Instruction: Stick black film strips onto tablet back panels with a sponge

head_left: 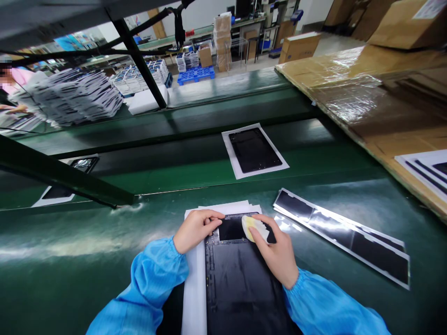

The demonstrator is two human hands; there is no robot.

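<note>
A black tablet housing [244,284], with small parts along its top and left edges, lies in front of me on white sheets [195,288]. Across its upper end is a smooth black rectangular film [230,229]. My right hand [279,251] is closed around a folded white and yellowish wiping pad [254,228], which rests against the right part of that film. At the upper left corner, my left hand [199,228] has thumb and forefinger pinched together beside the film; whatever is between the fingertips is too small to make out.
Strips of black film pieces [345,237] lie to the right. Beyond, another black tablet panel [254,149] sits on a white sheet on the green belt. A slanting green post [63,172] stands left, and a cardboard-covered surface [349,97] borders the right. Another person is at far left.
</note>
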